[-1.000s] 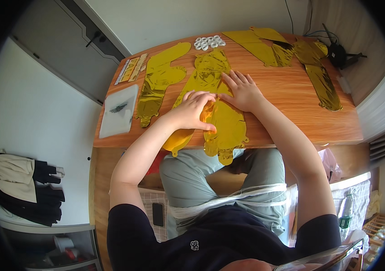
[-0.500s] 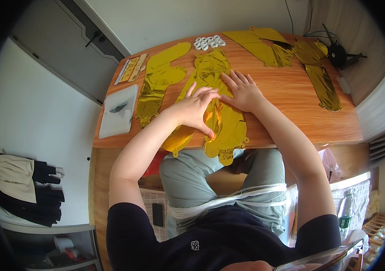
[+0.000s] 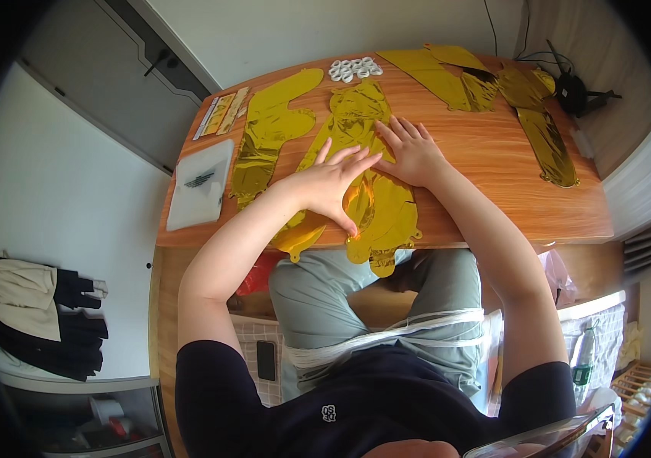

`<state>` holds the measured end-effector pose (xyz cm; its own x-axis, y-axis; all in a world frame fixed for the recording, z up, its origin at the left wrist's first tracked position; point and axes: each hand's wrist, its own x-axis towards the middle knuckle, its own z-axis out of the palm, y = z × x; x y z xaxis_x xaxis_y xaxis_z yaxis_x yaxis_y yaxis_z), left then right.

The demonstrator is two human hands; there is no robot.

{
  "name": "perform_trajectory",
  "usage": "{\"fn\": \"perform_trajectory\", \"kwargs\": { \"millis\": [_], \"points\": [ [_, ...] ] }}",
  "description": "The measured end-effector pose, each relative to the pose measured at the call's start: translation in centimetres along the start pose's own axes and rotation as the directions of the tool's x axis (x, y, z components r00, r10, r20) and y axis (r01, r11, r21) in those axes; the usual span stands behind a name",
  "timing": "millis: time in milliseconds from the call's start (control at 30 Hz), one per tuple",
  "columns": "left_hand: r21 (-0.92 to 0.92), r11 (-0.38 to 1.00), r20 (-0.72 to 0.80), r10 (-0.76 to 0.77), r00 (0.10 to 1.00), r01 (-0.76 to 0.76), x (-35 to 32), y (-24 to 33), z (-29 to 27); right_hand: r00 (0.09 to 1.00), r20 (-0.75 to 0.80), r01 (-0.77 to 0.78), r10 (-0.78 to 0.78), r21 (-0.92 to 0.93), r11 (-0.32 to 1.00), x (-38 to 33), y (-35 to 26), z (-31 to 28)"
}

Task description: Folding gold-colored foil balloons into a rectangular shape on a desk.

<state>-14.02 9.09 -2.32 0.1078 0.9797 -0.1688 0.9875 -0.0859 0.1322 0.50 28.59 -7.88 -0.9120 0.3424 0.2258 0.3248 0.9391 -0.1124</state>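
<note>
The gold foil balloon (image 3: 375,206) lies lengthwise away from the person, near end overhanging the wooden table (image 3: 493,153). The left hand (image 3: 333,183) and right hand (image 3: 413,153) press flat on it, fingers spread open.

A home room, small wooden table (image 3: 493,153) against a white wall; dark and cream clothes (image 3: 27,313) heaped on a shelf at left, black cables (image 3: 570,84) at the table's far right corner

White rings (image 3: 354,69) at the desk's (image 3: 493,153) far edge, a clear plastic bag (image 3: 201,184) left, black cables (image 3: 570,84) right
</note>
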Motion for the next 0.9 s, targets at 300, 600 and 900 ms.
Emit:
{"fn": "perform_trajectory", "kwargs": {
  "millis": [300,600,900],
  "points": [
    [0.011,1.0,0.032,-0.015,0.999,0.015,0.0,0.3,-0.2,1.0,0.024,0.003,-0.003,-0.011,1.0,0.3,0.4,0.1],
    [0.039,0.999,0.046,-0.017,0.999,0.015,0.0,0.5,-0.6,0.998,0.069,-0.002,0.003,-0.007,1.0,0.4,0.2,-0.2],
    [0.04,0.999,0.051,-0.026,0.998,0.024,-0.1,0.7,-0.6,0.996,0.093,-0.014,0.013,0.009,1.0,0.2,-0.3,-1.0]
  ]
}}
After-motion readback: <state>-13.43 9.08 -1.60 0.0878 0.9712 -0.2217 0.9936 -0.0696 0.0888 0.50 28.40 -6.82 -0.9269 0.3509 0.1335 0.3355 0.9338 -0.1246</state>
